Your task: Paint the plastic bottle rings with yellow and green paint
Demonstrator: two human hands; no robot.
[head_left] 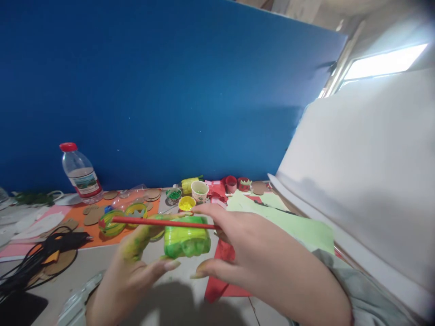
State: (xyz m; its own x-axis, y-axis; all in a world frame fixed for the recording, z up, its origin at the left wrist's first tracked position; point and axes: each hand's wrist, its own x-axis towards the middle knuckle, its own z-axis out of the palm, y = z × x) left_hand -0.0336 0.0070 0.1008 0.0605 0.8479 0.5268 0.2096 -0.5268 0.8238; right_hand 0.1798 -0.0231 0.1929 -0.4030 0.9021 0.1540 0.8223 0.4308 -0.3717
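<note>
My right hand [258,253], nearest me, pinches a red brush [163,222] across the green-painted bottle piece [186,240] my paint-smeared left hand [136,267] clasps above the surface [190,299] (mostly coated already, I judge; touch-ups remain).

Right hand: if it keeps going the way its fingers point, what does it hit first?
Likely the green painted piece held by the left hand. The right hand, holding a red stick, points left toward it; depth is unclear.

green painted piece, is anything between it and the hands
Nothing visible: the left hand holds the green painted piece directly, and the right hand lays a red stick across its top.
</note>
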